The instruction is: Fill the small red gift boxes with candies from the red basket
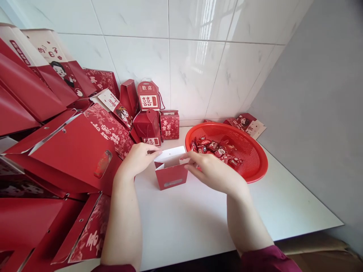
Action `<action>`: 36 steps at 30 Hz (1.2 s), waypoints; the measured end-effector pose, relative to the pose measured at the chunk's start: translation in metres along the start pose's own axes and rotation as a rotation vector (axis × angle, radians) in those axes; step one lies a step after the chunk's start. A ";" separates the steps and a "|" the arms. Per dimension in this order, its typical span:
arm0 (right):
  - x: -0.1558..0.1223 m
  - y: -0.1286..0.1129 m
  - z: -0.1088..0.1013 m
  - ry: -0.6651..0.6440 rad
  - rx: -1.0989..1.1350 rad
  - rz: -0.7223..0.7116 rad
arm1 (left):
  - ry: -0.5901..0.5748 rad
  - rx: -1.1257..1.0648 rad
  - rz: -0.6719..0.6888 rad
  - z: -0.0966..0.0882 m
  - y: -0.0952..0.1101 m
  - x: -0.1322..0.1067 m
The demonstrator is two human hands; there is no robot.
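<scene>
A small red paper box (171, 176) with a white inside stands open on the white table (198, 219), its top flaps up. My left hand (137, 159) pinches the box's left flap at the rim. On the other side, my right hand (211, 170) pinches the right flap with thumb and fingers. Just behind my right hand sits a round red plastic basket (256, 166) holding several small red-wrapped candies (217, 150).
Large red gift bags and flat red cartons (70, 151) pile up along the left side. Small folded red boxes (150, 113) stand against the tiled wall at the back. More flat red cards (246, 124) lie behind the basket. A grey wall rises on the right.
</scene>
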State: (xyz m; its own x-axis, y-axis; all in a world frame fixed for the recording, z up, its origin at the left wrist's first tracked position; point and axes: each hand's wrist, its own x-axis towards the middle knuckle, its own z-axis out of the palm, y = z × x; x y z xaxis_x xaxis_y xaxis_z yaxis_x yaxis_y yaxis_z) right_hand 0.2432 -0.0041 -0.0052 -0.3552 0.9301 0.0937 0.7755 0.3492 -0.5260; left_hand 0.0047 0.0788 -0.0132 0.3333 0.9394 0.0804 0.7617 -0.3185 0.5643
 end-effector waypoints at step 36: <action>0.017 -0.002 0.032 -0.150 -0.093 -0.104 | 0.038 -0.086 0.008 0.002 0.004 -0.003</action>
State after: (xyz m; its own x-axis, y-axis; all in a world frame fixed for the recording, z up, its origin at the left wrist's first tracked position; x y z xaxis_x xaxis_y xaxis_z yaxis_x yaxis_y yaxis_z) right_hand 0.2191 0.0071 -0.0298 -0.5041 0.8636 0.0126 0.7732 0.4578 -0.4388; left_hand 0.0081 0.0747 -0.0125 0.3165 0.9415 0.1156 0.7079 -0.3156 0.6319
